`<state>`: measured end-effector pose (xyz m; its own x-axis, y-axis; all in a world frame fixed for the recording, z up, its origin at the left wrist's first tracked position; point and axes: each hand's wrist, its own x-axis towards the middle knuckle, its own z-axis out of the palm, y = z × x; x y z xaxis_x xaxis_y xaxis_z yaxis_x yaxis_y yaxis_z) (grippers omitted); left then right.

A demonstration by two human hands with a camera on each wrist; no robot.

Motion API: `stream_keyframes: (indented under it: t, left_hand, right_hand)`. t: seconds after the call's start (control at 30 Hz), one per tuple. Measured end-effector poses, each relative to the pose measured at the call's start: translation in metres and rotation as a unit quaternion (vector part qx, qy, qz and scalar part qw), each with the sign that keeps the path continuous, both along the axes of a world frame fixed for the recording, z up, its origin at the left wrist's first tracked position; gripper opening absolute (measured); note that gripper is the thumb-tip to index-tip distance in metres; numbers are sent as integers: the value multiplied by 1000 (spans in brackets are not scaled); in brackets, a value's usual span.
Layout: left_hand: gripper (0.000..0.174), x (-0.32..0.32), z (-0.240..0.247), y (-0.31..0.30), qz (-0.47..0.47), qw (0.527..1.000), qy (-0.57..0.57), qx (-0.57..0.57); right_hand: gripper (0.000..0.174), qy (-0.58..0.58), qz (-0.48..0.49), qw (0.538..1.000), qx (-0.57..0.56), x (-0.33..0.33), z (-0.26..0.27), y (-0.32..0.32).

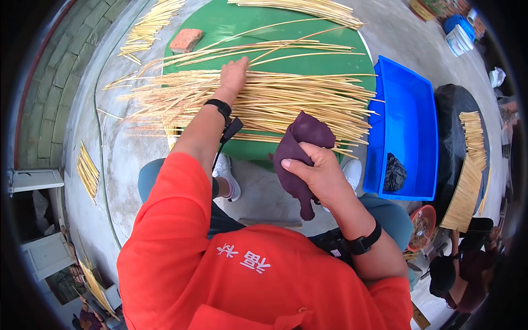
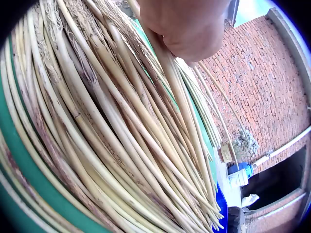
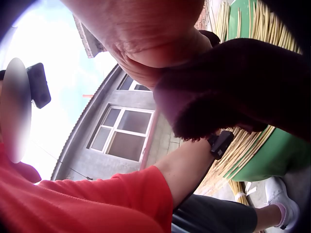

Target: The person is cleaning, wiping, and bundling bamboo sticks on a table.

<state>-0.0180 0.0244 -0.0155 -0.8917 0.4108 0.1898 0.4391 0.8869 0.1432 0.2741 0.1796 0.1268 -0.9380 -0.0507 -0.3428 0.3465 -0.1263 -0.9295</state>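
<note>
In the head view my left hand [image 1: 235,74] reaches over the far edge of a thick spread of dried yellow stalks [image 1: 308,102], many with feathery heads toward the left. Its fingers pinch a stalk there, and a thin one slants away from the hand to the upper right. Seen from the left wrist, the curled fingers [image 2: 187,36] lie over stalks [image 2: 131,126]. My right hand [image 1: 322,170] grips a bunched dark purple cloth [image 1: 294,159], thumb on top, near the front edge of the green round table [image 1: 242,25]. That cloth [image 3: 233,82] fills much of the right wrist view.
A reddish brick [image 1: 186,40] rests at the table's far left. Close on the right stands a blue plastic tub [image 1: 410,115] with a black bag [image 1: 394,173] inside. More stalks [image 1: 151,27] lie on the concrete floor. Another person [image 1: 459,275] is at the lower right.
</note>
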Motion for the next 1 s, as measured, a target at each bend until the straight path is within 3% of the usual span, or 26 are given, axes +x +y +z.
stream_keyframes:
  t: [0.13,0.23,0.37,0.43,0.57,0.63,0.7,0.77,0.83,0.9,1.0]
  left_hand:
    - [9,3,2,-7,-54,990,96,84]
    - [11,0,15,-10,-45,993,65,93]
    - [11,-3,45,-18,-66,980,-53,179]
    - [10,-4,64,-20,-76,952,-112,275]
    - [10,-9,100,-30,-69,928,-57,361]
    - [9,-16,114,-41,-78,936,-16,342]
    - [10,-14,130,-52,-85,917,93,378]
    - [9,-4,153,-58,-56,899,117,418]
    - [8,3,174,-62,-44,898,175,401]
    - [8,18,190,-56,-92,900,241,350]
    - [13,78,193,-23,-174,931,139,291]
  right_hand:
    - [18,0,-19,1000,-13,-2,-3,0]
    - [19,0,-60,997,-38,-3,1,-3]
    - [19,-3,-47,998,-34,-4,-2,-3]
    - [19,2,-44,999,-32,-3,1,-2]
    - [21,-7,-51,998,-46,-2,2,0]
    - [21,18,-49,997,-53,-2,-4,1]
    - [21,16,-55,997,-55,-2,-5,1]
    - [21,15,-60,996,-56,-3,-4,3]
    - [20,24,-88,993,-73,-4,-5,5]
    - [19,39,-100,991,-85,-5,-2,4]
    - [19,127,-158,961,-187,-9,-2,1]
